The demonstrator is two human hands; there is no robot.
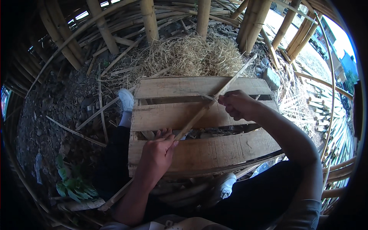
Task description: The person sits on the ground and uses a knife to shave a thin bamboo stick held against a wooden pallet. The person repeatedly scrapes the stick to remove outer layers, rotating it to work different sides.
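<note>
Now holding the bamboo strip (196,117) slantwise over the slatted wooden desk (214,151), aiming its far tip across the desk's far edge towards the right, and apparently running its near end back under the left forearm (132,201), past the desk's near-left corner. Curling the left hand (156,151) mostly closed around it above the desk's left half, pressing with thumb and bent fingers, probably for stopping any roll or slide. Closing the right hand (239,105) almost into a fist over the desk's middle, pinching a thin pale piece (209,98) across the strip; not making out here whether sliver or blade. Spacing both hands well apart, likely for bracing with the left and gripping finely with the right. Turning to the surface: showing rough, pale planks (165,90) with dark gaps between. Looking beyond the desk's far edge, meeting a tangled heap of shavings (188,55), then upright bamboo posts (149,21). Spotting a grey block (271,78) off the desk's far-right corner, cut bamboo (337,134) piling up in sunlight farther right of the desk, leaf-littered ground (42,111) and a green plant (73,188) left of it, and white shoes (126,100) beside its left edge and below its near one.
</note>
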